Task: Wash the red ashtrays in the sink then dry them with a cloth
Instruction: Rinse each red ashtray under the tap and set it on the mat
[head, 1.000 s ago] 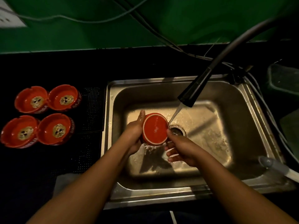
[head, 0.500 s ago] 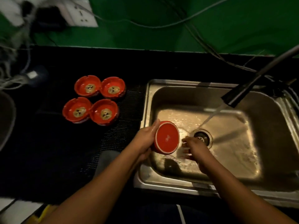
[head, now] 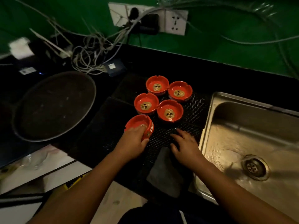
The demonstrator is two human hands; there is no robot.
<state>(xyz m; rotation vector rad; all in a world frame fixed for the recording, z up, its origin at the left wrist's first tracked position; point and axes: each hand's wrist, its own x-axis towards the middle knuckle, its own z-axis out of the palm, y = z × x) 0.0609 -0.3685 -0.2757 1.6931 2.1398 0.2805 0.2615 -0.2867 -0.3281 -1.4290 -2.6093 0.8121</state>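
Only legible text: white letters on the outer wall of the ashtray point(head: 146, 126) gripped by the left hand point(head: 133, 143). They start "SIM", and the rest can't be read. The other four ashtrays point(head: 170, 112) have a gold emblem in the bowl, no readable text. The adapter point(head: 114, 67) label is too blurred.

Five red ashtrays point(head: 169, 111), upright, left of the sink point(head: 229, 110); cloth point(head: 165, 172), seemingly grey, nearer.

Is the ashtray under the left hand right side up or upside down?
Right side up: the ashtray shows its hollow, and the left hand grips its near rim.
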